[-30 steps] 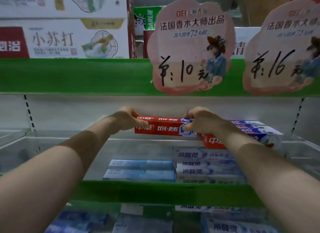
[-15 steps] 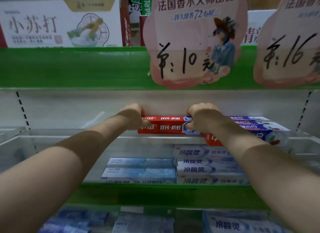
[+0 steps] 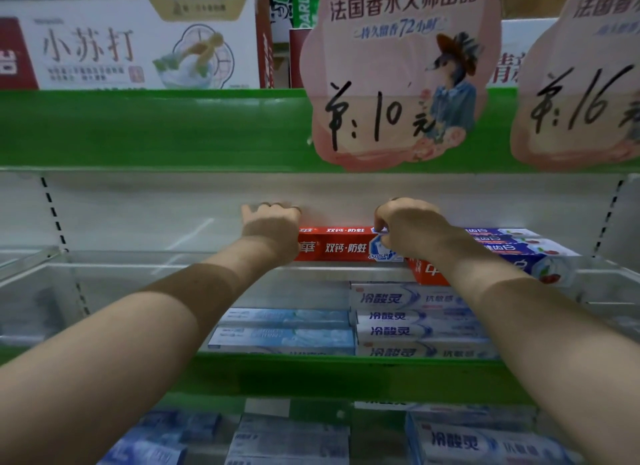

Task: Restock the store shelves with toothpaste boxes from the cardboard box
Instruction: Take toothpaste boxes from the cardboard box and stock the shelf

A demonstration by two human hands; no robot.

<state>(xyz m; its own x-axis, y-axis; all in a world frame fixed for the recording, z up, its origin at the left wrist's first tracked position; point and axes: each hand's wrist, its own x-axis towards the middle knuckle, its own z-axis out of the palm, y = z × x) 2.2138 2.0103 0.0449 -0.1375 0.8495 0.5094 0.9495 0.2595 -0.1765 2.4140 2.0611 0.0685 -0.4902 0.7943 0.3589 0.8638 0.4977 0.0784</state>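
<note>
**shelfrat:** what can be messed up from here?

**stockr:** Plenty tbh. The red toothpaste box, dead centre of the frame, is gripped at both ends at the clear shelf. If one end gets shoved harder, it's left skewed or hanging over the front rim. The second red box, just right of centre, is lain over by the right wrist, so it could be dragged forward and dropped when that arm is pulled out.

**shelfrat:** and the box vs the fingers?

**stockr:** The left end is wrapped by the left hand, with the fingers curled over the far top edge. The right end is clamped by the right hand, with the thumb laid on the front by the blue badge. The fingertips are hidden behind it. Whether it's fully set down can't be told.
</note>
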